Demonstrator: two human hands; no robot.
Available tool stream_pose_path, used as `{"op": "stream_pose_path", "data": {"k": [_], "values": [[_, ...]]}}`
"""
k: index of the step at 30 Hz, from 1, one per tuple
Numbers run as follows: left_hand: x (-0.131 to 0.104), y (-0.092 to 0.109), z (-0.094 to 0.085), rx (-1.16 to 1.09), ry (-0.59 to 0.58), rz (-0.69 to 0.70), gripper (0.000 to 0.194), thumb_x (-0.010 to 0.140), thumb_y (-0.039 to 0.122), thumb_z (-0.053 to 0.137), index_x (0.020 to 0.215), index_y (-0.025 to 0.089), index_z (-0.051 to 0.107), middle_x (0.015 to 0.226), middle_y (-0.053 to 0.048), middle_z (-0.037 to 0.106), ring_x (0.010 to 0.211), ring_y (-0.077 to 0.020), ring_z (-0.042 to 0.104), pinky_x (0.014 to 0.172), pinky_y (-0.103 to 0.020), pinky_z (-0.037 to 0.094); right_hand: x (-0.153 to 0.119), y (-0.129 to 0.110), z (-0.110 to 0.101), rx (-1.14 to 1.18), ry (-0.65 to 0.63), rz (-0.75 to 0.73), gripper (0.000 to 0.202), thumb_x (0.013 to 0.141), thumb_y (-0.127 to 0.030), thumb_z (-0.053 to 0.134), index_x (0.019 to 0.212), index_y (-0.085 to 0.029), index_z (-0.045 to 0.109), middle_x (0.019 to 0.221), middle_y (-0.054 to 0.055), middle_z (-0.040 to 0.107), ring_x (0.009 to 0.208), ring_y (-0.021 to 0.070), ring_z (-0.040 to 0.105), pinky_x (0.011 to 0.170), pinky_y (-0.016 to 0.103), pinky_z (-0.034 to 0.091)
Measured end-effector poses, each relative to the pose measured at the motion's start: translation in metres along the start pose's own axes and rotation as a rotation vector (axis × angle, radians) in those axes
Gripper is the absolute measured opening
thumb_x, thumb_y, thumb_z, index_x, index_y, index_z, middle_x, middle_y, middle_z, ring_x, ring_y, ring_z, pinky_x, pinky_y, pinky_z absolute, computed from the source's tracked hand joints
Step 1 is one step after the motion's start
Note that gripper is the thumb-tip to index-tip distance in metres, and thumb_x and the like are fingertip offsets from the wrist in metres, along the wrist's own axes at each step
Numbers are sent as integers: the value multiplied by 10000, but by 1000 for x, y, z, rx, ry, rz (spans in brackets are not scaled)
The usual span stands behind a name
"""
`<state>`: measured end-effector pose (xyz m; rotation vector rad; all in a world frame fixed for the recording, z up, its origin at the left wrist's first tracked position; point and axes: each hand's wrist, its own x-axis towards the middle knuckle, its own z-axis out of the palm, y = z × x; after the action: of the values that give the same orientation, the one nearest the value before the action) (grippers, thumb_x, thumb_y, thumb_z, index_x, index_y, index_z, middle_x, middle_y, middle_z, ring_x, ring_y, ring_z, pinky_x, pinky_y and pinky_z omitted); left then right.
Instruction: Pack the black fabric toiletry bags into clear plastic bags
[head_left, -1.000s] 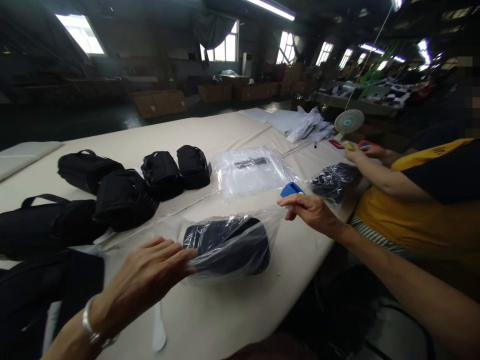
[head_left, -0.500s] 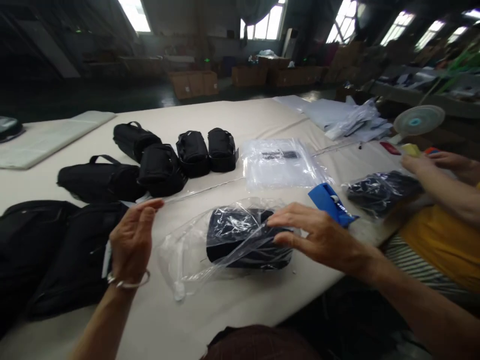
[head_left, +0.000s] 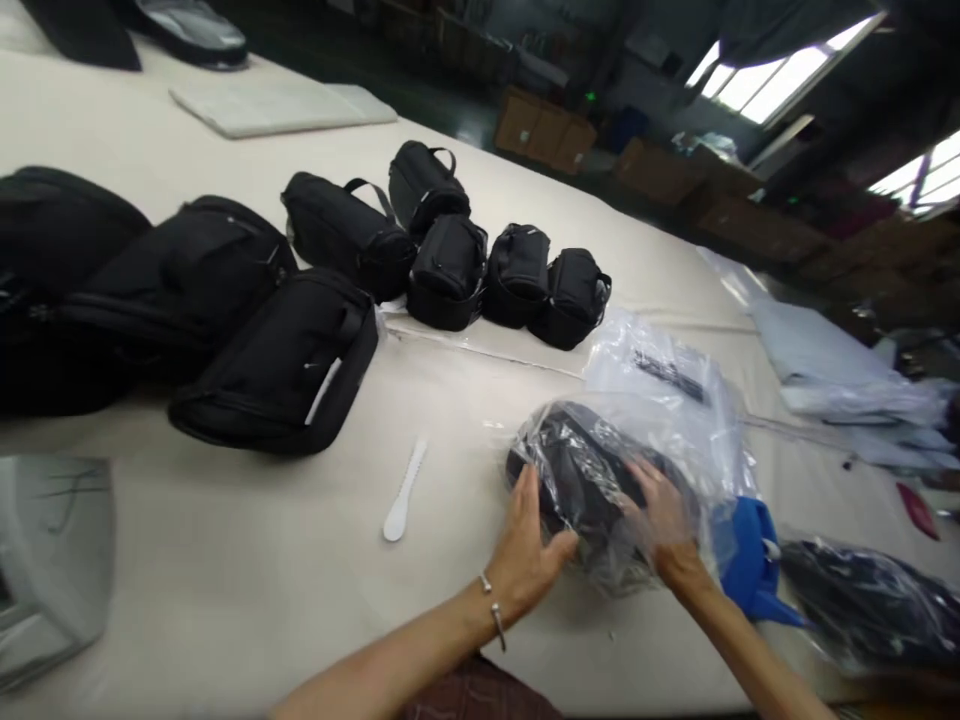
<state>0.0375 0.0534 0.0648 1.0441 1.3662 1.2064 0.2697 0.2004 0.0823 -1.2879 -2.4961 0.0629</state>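
Note:
A black fabric bag (head_left: pixel 562 455) lies inside a loose clear plastic bag (head_left: pixel 611 575) on the table in front of me. My left hand (head_left: pixel 529 550) rests against its near left end, fingers stretched out and thumb apart. My right hand (head_left: pixel 664 515) reaches onto its right part with fingers extended. Clear film lies over that hand, and I cannot tell whether it is inside the plastic bag. A stack of flat clear plastic bags (head_left: pixel 660 375) lies just behind, and a blue tape dispenser (head_left: pixel 750 560) is beside my right hand.
Several small black bags (head_left: pixel 517 270) stand in a group behind. Larger black bags (head_left: pixel 289 365) lie to the left. A white spoon-shaped strip (head_left: pixel 401 505) is on the table (head_left: pixel 450 420). Another wrapped black bag (head_left: pixel 870 600) lies at right, and a shiny grey object (head_left: pixel 56 560) at lower left.
The view has swung left and tilted. My left hand has moved from beside the plastic onto the wrapped bag. The white strip now lies uncovered, clear of the plastic.

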Motion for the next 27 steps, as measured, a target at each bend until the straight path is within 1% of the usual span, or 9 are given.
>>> {"op": "stream_pose_path", "data": {"k": [3,6,8,10,12,14,17,21,27], "values": [[-8,8,18,-56,-39,-6,962,833,429,605,1526,88,31,1635,-169,-4,1506,-303,-10,1250,-507,86,-7,30,11,12,-63,78,545,894,-509,400,1331,-202,509,1372,132,513,1289,351,454,1088,593,348],[-8,9,7,-102,-77,47,829,873,418,567,1526,152,131,1627,-146,132,1498,-288,115,1242,-502,171,-5,42,5,22,-114,133,523,893,-512,407,1330,-249,519,1379,96,520,1309,333,443,1111,574,348],[-1,2,-16,-131,-36,65,599,920,425,491,1461,226,328,1513,-123,393,1389,-262,378,1165,-487,349,-3,41,-1,32,-125,136,512,904,-508,414,1341,-259,508,1400,86,504,1325,328,432,1124,578,338],[13,-10,-46,-90,148,8,441,949,421,412,1340,225,467,1325,-115,548,1203,-236,540,1043,-458,468,-3,36,-5,44,-126,102,513,910,-508,431,1342,-242,504,1422,99,479,1335,336,422,1133,596,321],[36,-22,-77,22,356,-73,426,946,391,376,1294,171,485,1289,-145,541,1204,-251,517,1057,-479,436,-8,29,-7,43,-123,59,522,914,-501,443,1357,-228,488,1440,112,453,1347,350,407,1135,611,311],[65,-31,-99,99,389,-94,442,930,363,368,1295,141,483,1354,-167,498,1302,-272,429,1144,-509,317,-16,20,-7,17,-105,30,522,923,-475,443,1395,-251,450,1443,106,443,1355,366,395,1121,621,329],[114,-34,-109,96,147,-62,437,915,388,400,1262,165,545,1375,-142,543,1310,-256,453,1174,-471,277,-34,8,-8,-40,-92,-2,551,921,-413,479,1456,-335,372,1451,99,434,1354,390,398,1100,603,364],[167,-25,-82,26,-264,-11,502,860,509,498,1237,193,599,1391,-96,574,1304,-236,492,1152,-386,322,-53,-2,-14,-71,-128,-66,629,904,-412,525,1490,-357,304,1507,80,384,1361,397,391,1069,623,390],[178,-20,-29,-78,-556,-69,442,807,567,524,770,150,664,784,-37,690,789,-192,623,764,-310,500,-45,4,-24,-110,-68,-19,712,928,-463,475,1545,-267,179,1599,109,206,1439,408,238,1115,670,281]]}}
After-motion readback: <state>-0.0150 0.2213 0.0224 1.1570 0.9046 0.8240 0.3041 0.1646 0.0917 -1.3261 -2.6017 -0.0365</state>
